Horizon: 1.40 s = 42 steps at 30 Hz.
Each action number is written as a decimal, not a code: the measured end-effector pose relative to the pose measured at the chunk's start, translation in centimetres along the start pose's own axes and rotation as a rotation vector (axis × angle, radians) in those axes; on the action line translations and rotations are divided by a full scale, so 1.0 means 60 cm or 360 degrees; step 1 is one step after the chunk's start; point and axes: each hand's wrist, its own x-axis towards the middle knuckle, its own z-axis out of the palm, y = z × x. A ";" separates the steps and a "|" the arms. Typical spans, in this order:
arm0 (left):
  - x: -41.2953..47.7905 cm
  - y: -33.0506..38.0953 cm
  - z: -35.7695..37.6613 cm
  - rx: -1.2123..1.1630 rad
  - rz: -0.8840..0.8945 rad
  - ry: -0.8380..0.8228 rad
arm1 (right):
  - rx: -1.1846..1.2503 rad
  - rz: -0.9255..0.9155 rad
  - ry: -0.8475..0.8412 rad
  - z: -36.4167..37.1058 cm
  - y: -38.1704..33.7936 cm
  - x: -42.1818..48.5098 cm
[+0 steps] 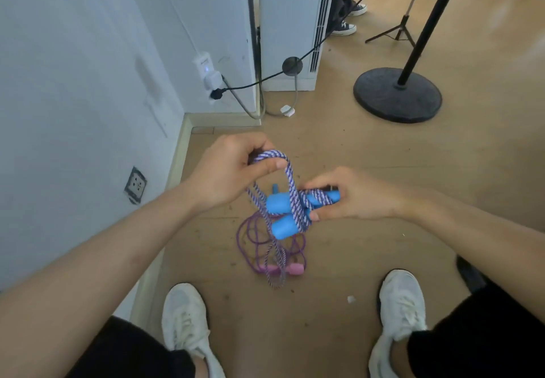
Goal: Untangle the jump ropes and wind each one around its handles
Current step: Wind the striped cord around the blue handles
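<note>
White shoes (184,318) on floor (339,147). Left hand (233,171) grip: pinching striped rope (272,155) loop, above blue handles (277,204). Right hand (351,197) grip: clasping those handles, rope wound round them.

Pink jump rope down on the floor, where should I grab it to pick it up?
Take the two pink handles, coming straight down from above. They lie close together on the floor and are thick enough to hold. The thin purple cord sprawls in loose loops, and the striped rope hangs down over them.
</note>
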 end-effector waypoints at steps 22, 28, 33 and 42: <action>-0.032 0.022 0.017 0.0281 0.0287 -0.0613 | 0.0834 0.0313 -0.0021 0.007 -0.020 0.012; -0.028 0.022 0.024 0.0526 0.0512 -0.0532 | 0.0932 0.0330 0.0127 0.005 -0.036 0.024; -0.014 0.024 0.014 0.0464 0.0550 -0.0405 | 0.1116 0.0337 0.0112 0.001 -0.048 0.029; 0.011 0.034 -0.009 -0.1011 -0.0641 -0.0077 | 0.1264 0.0256 0.0267 0.001 -0.027 0.042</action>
